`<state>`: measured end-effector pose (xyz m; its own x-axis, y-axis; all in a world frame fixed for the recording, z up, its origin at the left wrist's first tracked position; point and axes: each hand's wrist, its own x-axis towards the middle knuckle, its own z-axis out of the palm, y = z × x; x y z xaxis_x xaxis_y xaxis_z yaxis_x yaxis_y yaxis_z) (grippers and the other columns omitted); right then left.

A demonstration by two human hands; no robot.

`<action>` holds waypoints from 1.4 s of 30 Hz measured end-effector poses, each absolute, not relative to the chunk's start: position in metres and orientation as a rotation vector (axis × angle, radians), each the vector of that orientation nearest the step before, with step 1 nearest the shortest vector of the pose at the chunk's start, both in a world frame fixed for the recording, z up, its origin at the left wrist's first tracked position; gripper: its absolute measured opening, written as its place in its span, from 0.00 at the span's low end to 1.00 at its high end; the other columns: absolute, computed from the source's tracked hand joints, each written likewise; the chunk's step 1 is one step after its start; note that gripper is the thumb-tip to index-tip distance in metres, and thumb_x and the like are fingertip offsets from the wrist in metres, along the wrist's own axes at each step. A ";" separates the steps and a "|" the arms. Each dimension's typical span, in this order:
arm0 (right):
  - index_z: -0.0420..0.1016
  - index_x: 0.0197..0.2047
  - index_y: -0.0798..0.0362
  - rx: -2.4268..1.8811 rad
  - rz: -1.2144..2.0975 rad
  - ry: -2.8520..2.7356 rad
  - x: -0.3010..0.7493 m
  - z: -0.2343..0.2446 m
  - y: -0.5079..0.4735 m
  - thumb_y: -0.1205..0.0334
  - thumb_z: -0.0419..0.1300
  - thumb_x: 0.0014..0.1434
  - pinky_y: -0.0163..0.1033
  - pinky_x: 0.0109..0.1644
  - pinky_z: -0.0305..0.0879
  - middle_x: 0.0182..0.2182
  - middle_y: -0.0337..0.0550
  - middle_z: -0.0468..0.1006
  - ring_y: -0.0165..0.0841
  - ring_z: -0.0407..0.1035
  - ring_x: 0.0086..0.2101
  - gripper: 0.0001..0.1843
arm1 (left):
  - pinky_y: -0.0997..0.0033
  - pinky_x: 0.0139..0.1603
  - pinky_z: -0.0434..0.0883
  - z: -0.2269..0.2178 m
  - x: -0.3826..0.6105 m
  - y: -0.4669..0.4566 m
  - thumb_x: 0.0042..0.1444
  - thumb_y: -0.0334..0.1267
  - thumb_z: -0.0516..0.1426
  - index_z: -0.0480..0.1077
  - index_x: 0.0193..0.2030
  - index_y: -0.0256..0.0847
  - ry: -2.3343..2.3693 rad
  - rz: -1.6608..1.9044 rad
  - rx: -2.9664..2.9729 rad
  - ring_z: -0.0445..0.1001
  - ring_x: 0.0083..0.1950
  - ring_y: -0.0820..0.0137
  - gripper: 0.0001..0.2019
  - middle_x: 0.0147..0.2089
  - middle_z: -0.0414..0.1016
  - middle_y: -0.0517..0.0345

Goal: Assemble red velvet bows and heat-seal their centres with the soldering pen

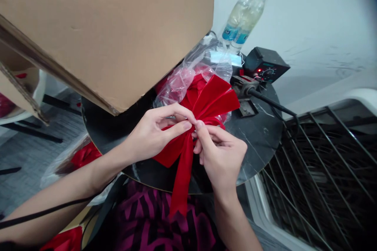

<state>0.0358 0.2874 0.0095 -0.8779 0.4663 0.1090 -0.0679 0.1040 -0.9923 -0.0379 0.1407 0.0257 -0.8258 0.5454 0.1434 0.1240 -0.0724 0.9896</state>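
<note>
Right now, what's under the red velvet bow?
Clear plastic bag and black marble tabletop; what lies beneath the knot is hidden by the left hand and right hand.

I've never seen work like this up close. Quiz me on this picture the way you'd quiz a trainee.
1. True or false: the left hand and the right hand are both touching the red velvet bow.
2. Which items have blue caps? A) two plastic bottles B) two glass jars C) two tin cans
3. Fill in the colour: the round table under the bow has a ____ top.

Key: 1 true; 2 A; 3 black.
</note>
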 end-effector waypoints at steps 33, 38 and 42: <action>0.79 0.55 0.50 0.145 0.860 -2.381 0.052 0.026 0.320 0.69 0.68 0.64 0.28 0.30 0.70 0.25 0.29 0.79 0.22 0.71 0.21 0.16 | 0.73 0.37 0.82 0.017 -0.052 0.136 0.63 0.28 0.63 0.59 0.48 0.48 1.477 2.083 0.615 0.82 0.31 0.73 0.17 0.33 0.77 0.67; 0.81 0.53 0.52 0.388 0.686 -2.487 0.038 0.035 0.326 0.66 0.67 0.67 0.28 0.42 0.74 0.31 0.32 0.84 0.23 0.74 0.23 0.11 | 0.79 0.41 0.80 0.021 -0.049 0.135 0.64 0.27 0.62 0.58 0.49 0.47 1.554 2.038 0.688 0.83 0.35 0.76 0.17 0.34 0.78 0.65; 0.82 0.51 0.53 0.438 0.686 -2.471 0.033 0.036 0.326 0.69 0.66 0.66 0.27 0.43 0.75 0.36 0.34 0.86 0.23 0.75 0.24 0.10 | 0.81 0.44 0.79 0.024 -0.049 0.134 0.60 0.26 0.66 0.62 0.51 0.47 1.657 2.012 0.716 0.81 0.35 0.78 0.21 0.33 0.76 0.67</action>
